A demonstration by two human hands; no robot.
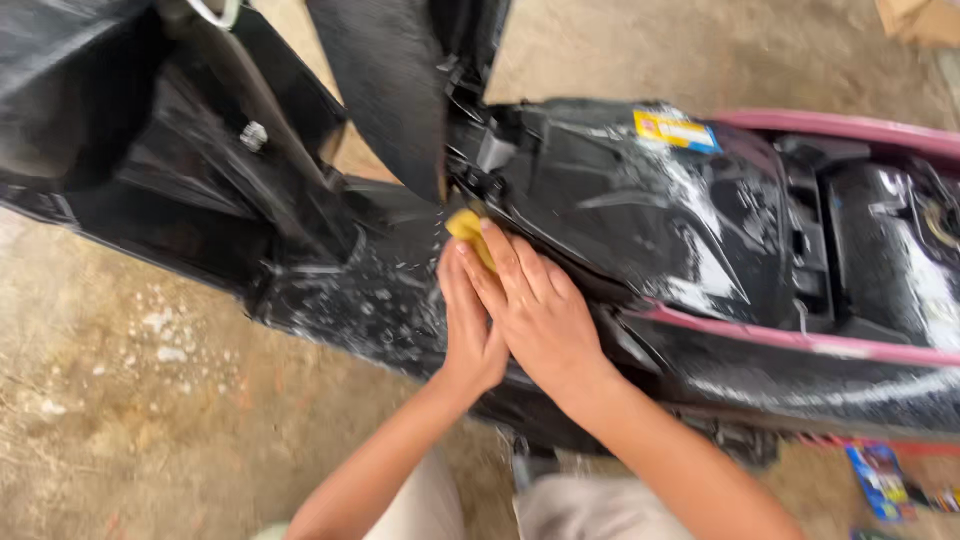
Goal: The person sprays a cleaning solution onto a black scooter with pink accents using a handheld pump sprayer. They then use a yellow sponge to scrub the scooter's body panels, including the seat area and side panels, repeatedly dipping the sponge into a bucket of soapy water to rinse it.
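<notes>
A black scooter lies across the view, with its seat raised and its soapy under-seat compartment [640,200] exposed. My right hand [540,315] presses a small yellow sponge [468,230] against the black body where the seat hinge meets the footwell. Only the sponge's upper corner shows beyond my fingertips. My left hand [468,330] lies flat beside the right one, its fingers together, touching the wet panel just below the sponge. White suds [385,300] speckle the panel around both hands.
The raised black seat [385,90] hangs just above the hands. A pink trim strip [790,340] runs along the scooter body to the right. Wet concrete floor [130,400] with foam spots lies to the left. A colourful packet [880,480] lies on the ground at lower right.
</notes>
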